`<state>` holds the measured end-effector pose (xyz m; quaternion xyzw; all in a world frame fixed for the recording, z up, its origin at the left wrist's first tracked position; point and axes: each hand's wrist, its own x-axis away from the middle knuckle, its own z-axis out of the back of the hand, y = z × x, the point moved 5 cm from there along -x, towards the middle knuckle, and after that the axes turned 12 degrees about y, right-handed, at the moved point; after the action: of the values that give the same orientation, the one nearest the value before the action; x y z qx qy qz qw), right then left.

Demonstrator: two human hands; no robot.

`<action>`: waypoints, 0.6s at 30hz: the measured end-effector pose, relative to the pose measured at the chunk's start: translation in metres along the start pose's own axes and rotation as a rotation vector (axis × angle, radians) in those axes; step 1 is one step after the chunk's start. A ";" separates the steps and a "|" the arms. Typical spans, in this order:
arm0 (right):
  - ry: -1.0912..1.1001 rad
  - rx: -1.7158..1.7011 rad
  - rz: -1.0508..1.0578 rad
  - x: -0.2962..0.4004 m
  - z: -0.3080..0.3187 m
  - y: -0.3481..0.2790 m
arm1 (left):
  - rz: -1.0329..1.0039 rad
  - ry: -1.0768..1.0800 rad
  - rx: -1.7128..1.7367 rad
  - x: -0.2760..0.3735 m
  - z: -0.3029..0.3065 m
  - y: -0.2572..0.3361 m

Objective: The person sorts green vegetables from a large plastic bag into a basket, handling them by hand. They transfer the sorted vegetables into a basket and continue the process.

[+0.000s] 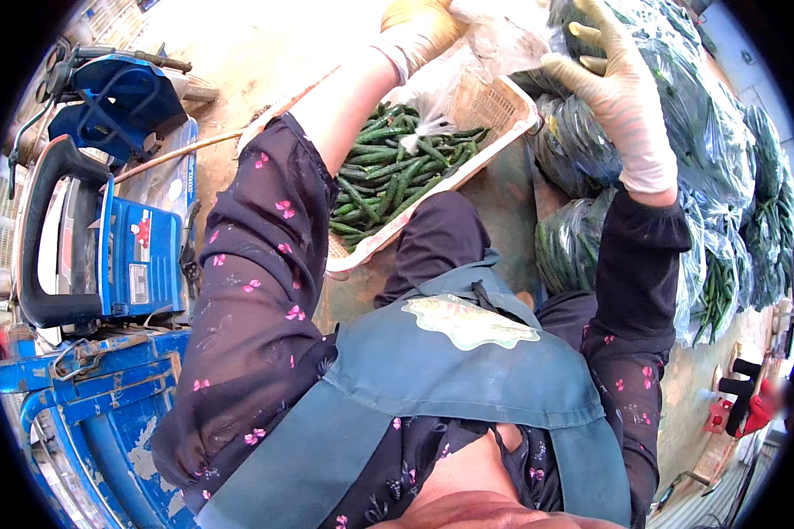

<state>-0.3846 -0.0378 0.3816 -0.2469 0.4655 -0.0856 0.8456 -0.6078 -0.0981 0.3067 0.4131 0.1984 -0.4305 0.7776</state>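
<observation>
My left hand (423, 30), in a yellowish glove, grips a clear plastic bag (499, 36) at the top of the view. My right hand (618, 106), in a pale glove, is raised with its fingers spread, just right of the bag's edge. Nothing shows in its grasp. Below the hands is a pale plastic crate (503, 109) with slim green vegetables (397, 172), apparently cucumbers. A gathered, twisted piece of clear plastic (427, 122) lies over them.
Filled clear bags of green vegetables (695, 132) are piled at the right. On the left stands a blue cargo vehicle (142, 258) with handlebars (119, 56); a thin wooden stick (178, 152) reaches from it towards the crate. A person in red (761, 406) is at the far right.
</observation>
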 end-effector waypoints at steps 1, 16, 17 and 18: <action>-0.022 0.026 0.038 0.001 -0.001 -0.001 | -0.060 0.003 -0.042 -0.001 -0.002 0.006; 0.467 -0.676 -0.862 0.043 -0.012 0.237 | -0.173 0.137 0.623 0.087 0.023 0.011; 0.463 -0.810 -0.896 0.046 -0.013 0.263 | -0.051 0.074 0.629 0.102 0.011 -0.017; 0.466 -0.908 -0.932 0.048 -0.024 0.274 | 0.217 0.006 0.602 0.123 0.001 -0.044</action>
<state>-0.4016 0.1731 0.1987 -0.7259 0.4703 -0.2877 0.4114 -0.5768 -0.1736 0.2053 0.6445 0.0193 -0.3833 0.6613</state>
